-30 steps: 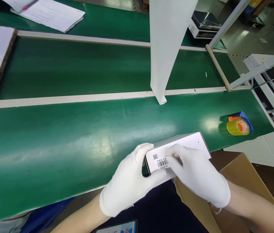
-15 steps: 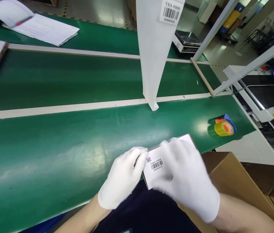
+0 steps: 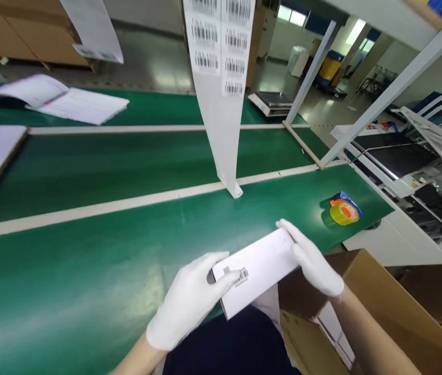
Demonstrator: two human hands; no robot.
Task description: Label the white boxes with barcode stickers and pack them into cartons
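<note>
The gloved left hand point(image 3: 192, 299) grips the left end of a white box point(image 3: 266, 263), its thumb lying across the printed label point(image 3: 241, 278). The gloved right hand point(image 3: 317, 260) clasps the box's right end, fingers extended along the far corner. The box sits tilted between both hands, at the near edge of the green counter point(image 3: 127, 276). An open cardboard carton point(image 3: 385, 302) stands below the right forearm. Yellow tape point(image 3: 343, 213) lies farther right; beyond the box hangs a barcode strip point(image 3: 224, 120).
</note>
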